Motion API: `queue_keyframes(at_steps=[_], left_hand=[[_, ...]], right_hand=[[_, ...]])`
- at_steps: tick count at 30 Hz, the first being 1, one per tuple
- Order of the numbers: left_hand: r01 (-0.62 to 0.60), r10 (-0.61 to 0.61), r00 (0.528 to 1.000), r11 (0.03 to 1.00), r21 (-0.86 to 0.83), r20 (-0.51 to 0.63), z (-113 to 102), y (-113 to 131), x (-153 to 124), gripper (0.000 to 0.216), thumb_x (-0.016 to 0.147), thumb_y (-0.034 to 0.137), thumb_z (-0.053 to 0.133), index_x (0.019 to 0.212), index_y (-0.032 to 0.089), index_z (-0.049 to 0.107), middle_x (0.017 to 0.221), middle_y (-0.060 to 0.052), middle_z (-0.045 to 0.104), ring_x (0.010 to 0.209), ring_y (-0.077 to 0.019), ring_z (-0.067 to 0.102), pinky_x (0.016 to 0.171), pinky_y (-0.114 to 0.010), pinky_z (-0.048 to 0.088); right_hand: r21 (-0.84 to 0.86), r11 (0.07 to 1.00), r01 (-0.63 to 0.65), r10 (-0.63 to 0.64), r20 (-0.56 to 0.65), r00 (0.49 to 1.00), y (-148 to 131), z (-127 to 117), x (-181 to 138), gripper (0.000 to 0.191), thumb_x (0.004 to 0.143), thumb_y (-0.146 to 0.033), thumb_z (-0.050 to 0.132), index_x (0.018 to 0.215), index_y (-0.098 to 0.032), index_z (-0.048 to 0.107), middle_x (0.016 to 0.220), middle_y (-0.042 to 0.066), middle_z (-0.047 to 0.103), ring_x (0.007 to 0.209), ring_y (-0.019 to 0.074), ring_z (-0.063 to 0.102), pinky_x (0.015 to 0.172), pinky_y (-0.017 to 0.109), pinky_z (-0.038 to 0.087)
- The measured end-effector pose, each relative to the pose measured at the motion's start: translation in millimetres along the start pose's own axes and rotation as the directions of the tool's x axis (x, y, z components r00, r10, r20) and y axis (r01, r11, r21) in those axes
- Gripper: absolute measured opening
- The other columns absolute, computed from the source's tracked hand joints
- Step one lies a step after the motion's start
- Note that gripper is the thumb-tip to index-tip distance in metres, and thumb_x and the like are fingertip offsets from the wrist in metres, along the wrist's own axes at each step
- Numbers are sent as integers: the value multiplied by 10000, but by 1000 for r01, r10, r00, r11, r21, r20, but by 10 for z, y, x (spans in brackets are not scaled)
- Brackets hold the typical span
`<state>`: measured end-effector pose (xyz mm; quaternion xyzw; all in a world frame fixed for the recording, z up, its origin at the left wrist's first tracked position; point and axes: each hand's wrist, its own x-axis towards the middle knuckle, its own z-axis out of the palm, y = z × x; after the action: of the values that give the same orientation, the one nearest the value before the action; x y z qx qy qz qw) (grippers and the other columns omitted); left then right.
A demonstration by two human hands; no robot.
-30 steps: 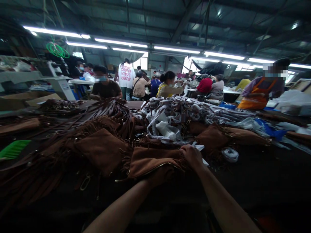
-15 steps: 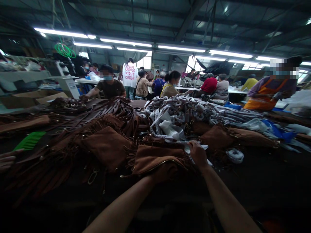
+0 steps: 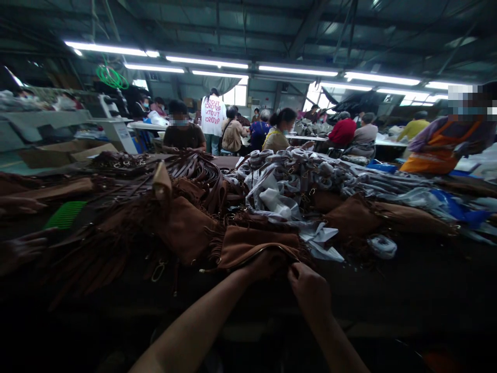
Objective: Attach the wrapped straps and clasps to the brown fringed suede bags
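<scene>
A brown suede fringed bag (image 3: pixel 258 241) lies in front of me, its brass zipper (image 3: pixel 267 246) curving open along the near side. My left hand (image 3: pixel 267 265) reaches into the bag's opening, and the suede hides its fingers. At the right end of the zipper, my right hand (image 3: pixel 308 285) is closed, thumb and fingers pinching the bag's edge. Just beyond that hand lies crumpled white wrapping (image 3: pixel 322 242). Left of the bag is another brown suede bag (image 3: pixel 184 228) with long fringe.
A heap of straps in clear plastic (image 3: pixel 279 176) covers the table's middle. A wrapped coil (image 3: pixel 382 247) lies at right. From the left edge come another person's hands (image 3: pixel 25 248) beside a green comb (image 3: pixel 67 214). Dark straps (image 3: pixel 194 168) lie behind; several people work beyond.
My right hand has left the white wrapping and come nearer, onto the bag's zipper edge. My left hand stays in the bag. A second hand of the person at left has appeared.
</scene>
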<state>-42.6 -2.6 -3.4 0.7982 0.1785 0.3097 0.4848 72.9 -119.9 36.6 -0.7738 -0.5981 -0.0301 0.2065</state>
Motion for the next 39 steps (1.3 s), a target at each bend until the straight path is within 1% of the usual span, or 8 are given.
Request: queue_keyframes(at_steps=[4,10,19,24,30,32,35,39], left_hand=[[-80,80,997,997,-21,-6,-9,27,-8,272,846,157,524,1081,148,660,1169,-95,643,1116,-234,570,1010,-380,422],[-55,54,998,998,-39,-21,-13,-46,-27,302,807,113,536,1077,148,667,1137,-92,658,1075,-234,591,973,-371,448],[81,-95,995,917,-390,-17,-84,-98,47,218,699,171,684,907,107,703,926,-100,698,849,-209,631,778,-317,502],[187,-202,979,880,-437,13,-103,-44,33,253,687,277,723,871,105,699,845,-75,682,794,-185,600,750,-307,477],[162,-201,978,901,-402,-56,-36,-81,2,229,793,264,617,971,126,663,915,-72,655,864,-181,566,801,-306,451],[138,-177,982,915,-379,-72,-21,-110,-12,221,811,256,592,985,133,649,949,-73,645,882,-178,557,804,-298,446],[133,-169,984,915,-380,-61,-17,-126,-30,233,836,272,560,1000,122,628,960,-81,640,866,-173,559,771,-288,449],[129,-158,986,927,-353,-55,-27,-95,-35,246,836,297,559,981,109,624,939,-90,644,844,-177,571,748,-289,456]], right_hand=[[-109,993,-41,38,-25,999,-32,69,33,202,885,-275,475,769,-213,628,765,21,684,611,135,619,523,260,268],[-147,988,-45,38,-51,998,-55,112,37,180,895,-247,467,812,-209,623,781,26,680,631,150,629,531,266,274],[134,989,-64,75,-76,994,12,195,66,213,895,-302,472,985,-221,647,962,48,711,811,194,670,657,259,416],[306,947,-103,115,-22,993,58,168,82,254,891,-351,442,1004,-225,631,881,49,716,763,213,671,643,287,459],[562,814,146,-225,73,972,198,117,-13,359,804,-172,472,1136,-226,597,1112,40,644,1036,170,604,881,277,477],[517,840,166,-232,66,970,177,122,-68,273,813,-204,515,1055,-238,637,1080,40,636,996,176,610,865,286,485],[429,889,161,-146,-67,987,85,129,-111,193,876,-309,496,914,-219,662,1048,70,614,937,185,613,826,307,493],[436,857,276,-213,-188,959,69,93,-68,229,924,-283,413,990,-215,622,1134,78,590,1052,174,572,911,309,464]])
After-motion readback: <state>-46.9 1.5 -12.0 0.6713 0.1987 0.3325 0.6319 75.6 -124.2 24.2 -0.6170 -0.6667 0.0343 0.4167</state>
